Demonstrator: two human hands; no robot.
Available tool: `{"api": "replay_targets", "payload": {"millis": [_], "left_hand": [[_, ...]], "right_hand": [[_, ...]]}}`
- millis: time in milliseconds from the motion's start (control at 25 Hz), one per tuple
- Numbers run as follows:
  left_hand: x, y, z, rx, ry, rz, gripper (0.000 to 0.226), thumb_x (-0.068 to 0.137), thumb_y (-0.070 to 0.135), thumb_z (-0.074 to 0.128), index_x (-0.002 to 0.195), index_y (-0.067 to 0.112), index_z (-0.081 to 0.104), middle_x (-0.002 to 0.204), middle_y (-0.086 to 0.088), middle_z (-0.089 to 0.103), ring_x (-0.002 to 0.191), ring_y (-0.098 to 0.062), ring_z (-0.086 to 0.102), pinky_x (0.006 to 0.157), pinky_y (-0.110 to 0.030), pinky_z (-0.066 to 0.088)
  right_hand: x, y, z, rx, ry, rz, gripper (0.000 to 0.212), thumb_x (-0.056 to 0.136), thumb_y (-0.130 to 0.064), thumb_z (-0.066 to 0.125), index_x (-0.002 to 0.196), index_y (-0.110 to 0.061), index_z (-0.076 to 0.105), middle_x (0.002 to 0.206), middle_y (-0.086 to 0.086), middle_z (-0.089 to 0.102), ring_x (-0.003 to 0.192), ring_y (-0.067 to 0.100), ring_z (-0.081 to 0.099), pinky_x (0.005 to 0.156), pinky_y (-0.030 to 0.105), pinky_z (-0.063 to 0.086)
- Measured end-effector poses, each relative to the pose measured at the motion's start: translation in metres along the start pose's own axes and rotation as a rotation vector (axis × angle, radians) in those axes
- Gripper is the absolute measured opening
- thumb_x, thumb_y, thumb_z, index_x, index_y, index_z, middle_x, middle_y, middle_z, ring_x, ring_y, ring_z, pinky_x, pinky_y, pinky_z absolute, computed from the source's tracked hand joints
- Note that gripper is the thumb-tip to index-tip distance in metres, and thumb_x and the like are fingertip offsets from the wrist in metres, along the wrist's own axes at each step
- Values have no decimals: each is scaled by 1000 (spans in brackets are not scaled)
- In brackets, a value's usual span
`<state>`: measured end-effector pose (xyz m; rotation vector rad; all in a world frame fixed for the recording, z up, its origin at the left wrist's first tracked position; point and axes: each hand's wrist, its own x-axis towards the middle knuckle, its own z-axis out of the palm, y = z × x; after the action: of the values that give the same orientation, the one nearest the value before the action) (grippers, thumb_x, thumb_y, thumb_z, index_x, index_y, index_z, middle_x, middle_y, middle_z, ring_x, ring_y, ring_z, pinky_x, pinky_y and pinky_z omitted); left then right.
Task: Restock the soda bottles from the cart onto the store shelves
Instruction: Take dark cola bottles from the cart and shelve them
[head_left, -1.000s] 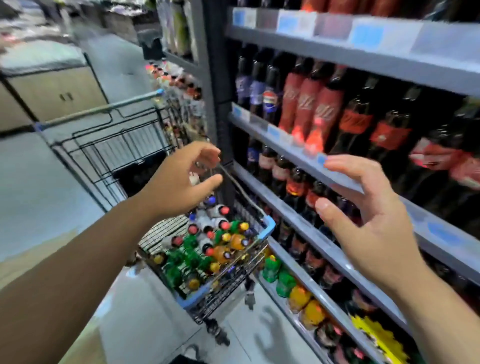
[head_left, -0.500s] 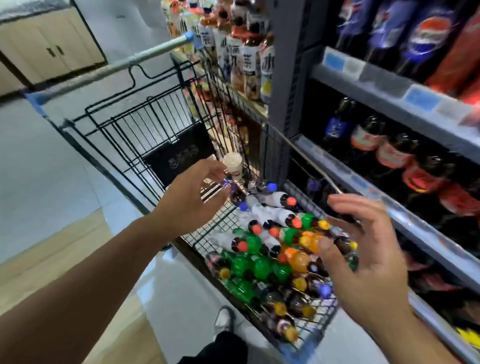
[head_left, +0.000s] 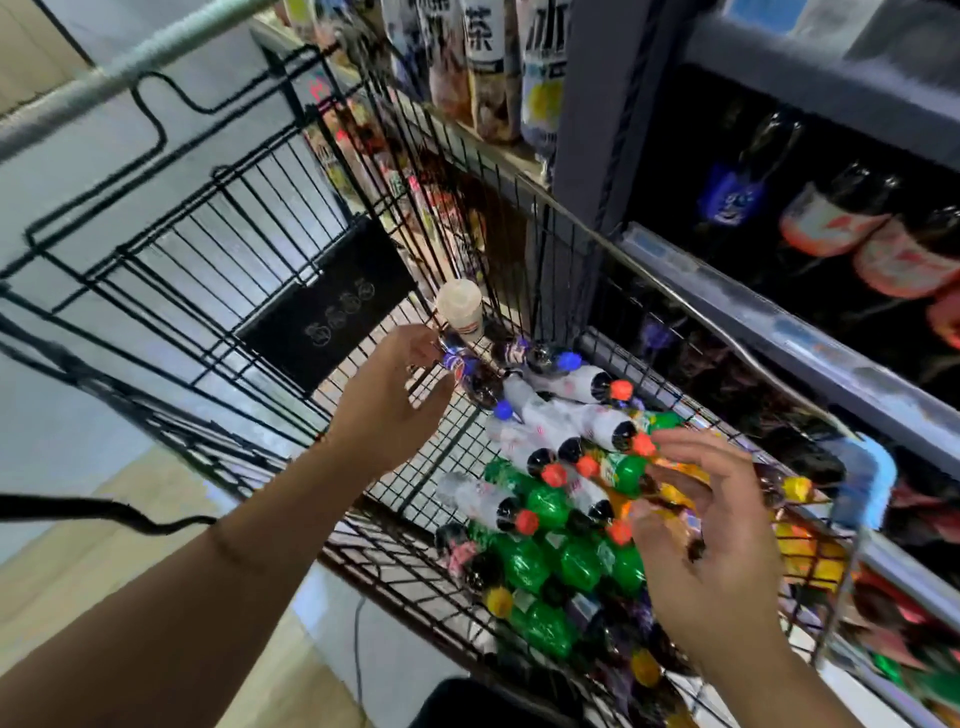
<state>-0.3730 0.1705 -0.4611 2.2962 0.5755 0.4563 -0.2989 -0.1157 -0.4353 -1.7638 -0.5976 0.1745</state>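
A black wire cart (head_left: 670, 286) stands against the store shelves (head_left: 789, 332) and holds several soda bottles lying in a heap: green ones (head_left: 524, 566), white-labelled dark ones with red caps (head_left: 582, 421) and orange ones (head_left: 675, 470). My left hand (head_left: 387, 400) is inside the cart with loosely curled fingers on either side of the end of a dark blue-labelled bottle (head_left: 467, 371); a firm grip is not visible. My right hand (head_left: 711, 540) hovers over the heap, fingers spread, fingertips at the orange bottles. Dark cola bottles (head_left: 831, 218) fill the shelf to the right.
A small cream-capped bottle (head_left: 460, 309) stands upright at the cart's back. The cart handle (head_left: 130, 57) crosses the upper left. Tea bottles (head_left: 488, 62) line a neighbouring shelf above the cart. A blue cart corner (head_left: 862, 483) touches the shelf edge. Open floor lies to the left.
My view has dropped from the shelves to the cart. Both hands have come down into the basket, the right one away from the shelf edge to the orange bottles.
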Motion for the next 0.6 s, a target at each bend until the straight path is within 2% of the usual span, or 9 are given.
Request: {"api": "replay_targets", "payload": {"millis": [120,200,320,400,480,520,560,600], "left_hand": [[21,-30,24,92,-75,-38,45,89,25,69,126,28,44,110,8,56,100,-13,57,82,-35,49],[44,-55,47,194,-190,-80,52,89,27,70,133,29,41,124,5,53,107,-13,54,82,-30,44],[84,-103,90,311,-443,-112,73,87,19,70,149,24,31,149,-5,40,132,-25,48,101,-35,43],[107,-139,116,473,-605,-39,82,87,15,68,155,21,25,159,-6,31,144,-29,36,113,-36,35],[127,-173,140,568,-733,23,86,87,6,63,158,22,19,163,-3,24,150,-26,25,120,-34,20],[134,-187,149,588,-776,54,87,86,1,60,159,23,18,164,-1,23,151,-24,21,121,-33,14],[140,-199,159,619,-814,112,87,85,-2,57,159,23,19,164,-1,21,152,-23,18,122,-33,9],[144,-207,168,661,-836,208,85,85,-3,56,159,21,20,165,-2,19,152,-24,17,123,-34,8]], "right_hand": [[12,23,19,-29,-4,34,33,87,-27,65,118,-28,55,128,-10,53,122,16,56,98,34,51],[24,39,38,-72,5,60,37,86,-17,66,119,-26,53,126,-12,53,120,13,57,97,33,51],[47,74,72,-108,71,154,36,86,-17,66,119,-26,54,127,-10,55,120,17,58,98,42,52],[68,97,96,-126,104,243,37,89,-20,69,120,-32,53,130,-19,54,123,10,57,98,39,53],[92,123,120,-201,132,321,45,89,-21,72,121,-42,48,129,-40,46,122,-9,51,98,29,49],[103,135,131,-240,137,352,51,90,-23,72,126,-46,45,128,-45,43,120,-13,49,98,24,44],[113,148,142,-270,142,384,55,91,-24,71,133,-45,43,130,-41,43,119,-11,49,98,21,41],[122,162,149,-315,153,412,56,92,-24,71,139,-39,44,134,-29,47,121,-2,51,99,21,40]]}}
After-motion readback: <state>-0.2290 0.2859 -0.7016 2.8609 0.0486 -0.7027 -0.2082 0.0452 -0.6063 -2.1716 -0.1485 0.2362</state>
